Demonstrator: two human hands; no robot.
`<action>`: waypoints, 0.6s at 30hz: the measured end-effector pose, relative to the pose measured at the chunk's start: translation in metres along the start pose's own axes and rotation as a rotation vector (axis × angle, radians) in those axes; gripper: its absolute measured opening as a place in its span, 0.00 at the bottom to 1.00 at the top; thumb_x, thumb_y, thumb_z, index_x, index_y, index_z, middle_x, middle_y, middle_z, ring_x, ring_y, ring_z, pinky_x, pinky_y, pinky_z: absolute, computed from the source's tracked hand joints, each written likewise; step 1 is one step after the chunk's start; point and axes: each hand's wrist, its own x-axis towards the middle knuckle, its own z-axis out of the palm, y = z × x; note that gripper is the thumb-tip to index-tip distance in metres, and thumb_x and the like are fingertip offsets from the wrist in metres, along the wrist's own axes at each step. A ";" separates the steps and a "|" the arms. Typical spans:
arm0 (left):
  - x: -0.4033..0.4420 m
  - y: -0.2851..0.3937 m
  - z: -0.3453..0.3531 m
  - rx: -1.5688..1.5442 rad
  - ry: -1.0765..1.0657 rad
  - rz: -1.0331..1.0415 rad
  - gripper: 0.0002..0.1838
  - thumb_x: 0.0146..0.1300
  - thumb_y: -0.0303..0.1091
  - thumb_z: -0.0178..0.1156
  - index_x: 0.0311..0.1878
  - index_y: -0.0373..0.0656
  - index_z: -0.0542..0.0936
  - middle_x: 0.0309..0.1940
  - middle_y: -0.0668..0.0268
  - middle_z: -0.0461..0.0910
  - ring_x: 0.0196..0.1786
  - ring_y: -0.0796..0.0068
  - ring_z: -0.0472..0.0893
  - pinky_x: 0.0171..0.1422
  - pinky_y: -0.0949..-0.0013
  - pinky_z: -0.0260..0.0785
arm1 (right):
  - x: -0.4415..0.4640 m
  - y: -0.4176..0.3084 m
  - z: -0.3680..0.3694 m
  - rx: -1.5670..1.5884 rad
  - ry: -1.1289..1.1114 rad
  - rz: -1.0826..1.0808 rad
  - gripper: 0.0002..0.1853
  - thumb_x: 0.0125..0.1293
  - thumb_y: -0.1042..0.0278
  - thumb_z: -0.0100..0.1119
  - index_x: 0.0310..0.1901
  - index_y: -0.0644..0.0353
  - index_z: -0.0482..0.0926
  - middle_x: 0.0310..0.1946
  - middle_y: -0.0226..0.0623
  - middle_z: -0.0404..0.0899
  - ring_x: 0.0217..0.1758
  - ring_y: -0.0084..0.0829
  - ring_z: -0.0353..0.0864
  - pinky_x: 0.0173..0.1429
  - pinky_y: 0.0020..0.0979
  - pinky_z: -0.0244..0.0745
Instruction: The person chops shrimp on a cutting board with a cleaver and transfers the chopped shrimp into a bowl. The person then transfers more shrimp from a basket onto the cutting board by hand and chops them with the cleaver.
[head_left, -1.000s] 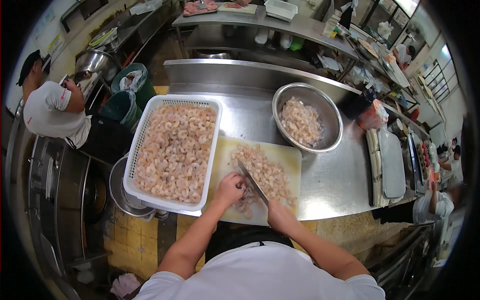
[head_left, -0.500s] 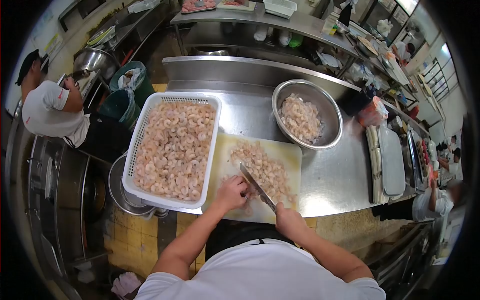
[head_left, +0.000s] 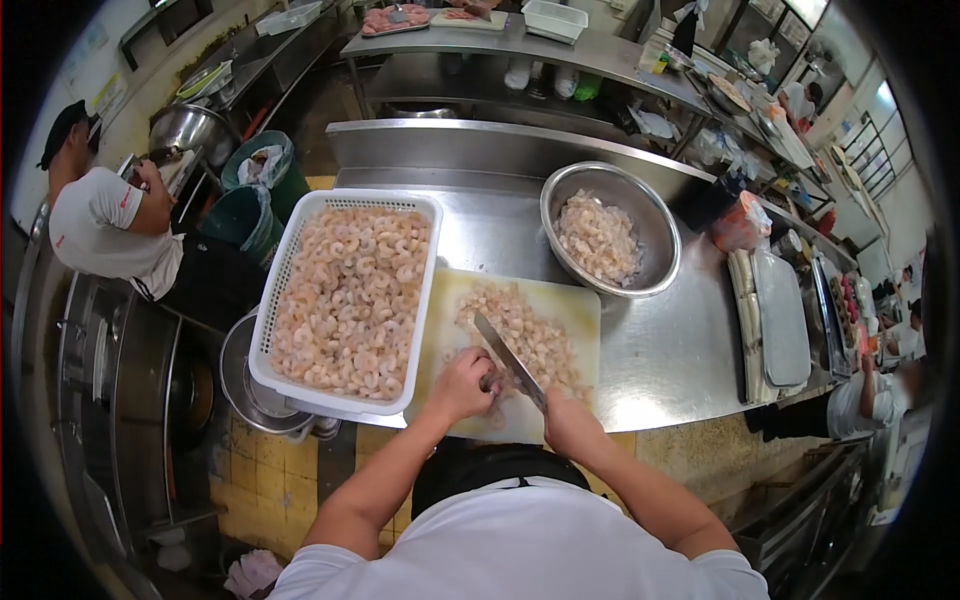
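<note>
Shrimp [head_left: 545, 348] beside knife [head_left: 510, 360] in right hand [head_left: 575, 428]; left hand [head_left: 461, 386] perhaps pinching.

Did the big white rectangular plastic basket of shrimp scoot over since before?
No. The white rectangular plastic basket looks to be in the same spot as before, judged against the raised back edge of the shiny steel table.

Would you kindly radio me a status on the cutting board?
Right hand gripping knife; left hand close beside it. Chopped shrimp spread on cutting board. White basket beside board's left edge.
</note>
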 end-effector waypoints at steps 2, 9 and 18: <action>0.001 0.008 -0.001 0.045 0.055 -0.041 0.12 0.52 0.33 0.73 0.40 0.42 0.85 0.45 0.56 0.82 0.54 0.50 0.82 0.58 0.51 0.78 | -0.013 -0.011 -0.010 -0.024 -0.063 0.092 0.11 0.68 0.78 0.53 0.49 0.70 0.71 0.35 0.65 0.86 0.43 0.67 0.88 0.49 0.61 0.81; -0.006 -0.005 0.007 0.112 -0.047 -0.130 0.11 0.55 0.32 0.72 0.41 0.42 0.86 0.42 0.55 0.81 0.51 0.49 0.81 0.58 0.50 0.77 | 0.042 0.000 0.038 -0.028 -0.025 0.038 0.11 0.68 0.78 0.53 0.50 0.71 0.71 0.36 0.67 0.85 0.43 0.68 0.88 0.50 0.62 0.81; -0.006 -0.014 0.005 0.072 -0.046 -0.035 0.09 0.53 0.30 0.72 0.38 0.41 0.86 0.40 0.55 0.85 0.48 0.50 0.85 0.55 0.53 0.81 | -0.001 -0.023 -0.013 -0.011 -0.010 0.047 0.12 0.68 0.79 0.51 0.52 0.72 0.71 0.36 0.67 0.86 0.44 0.67 0.88 0.50 0.63 0.81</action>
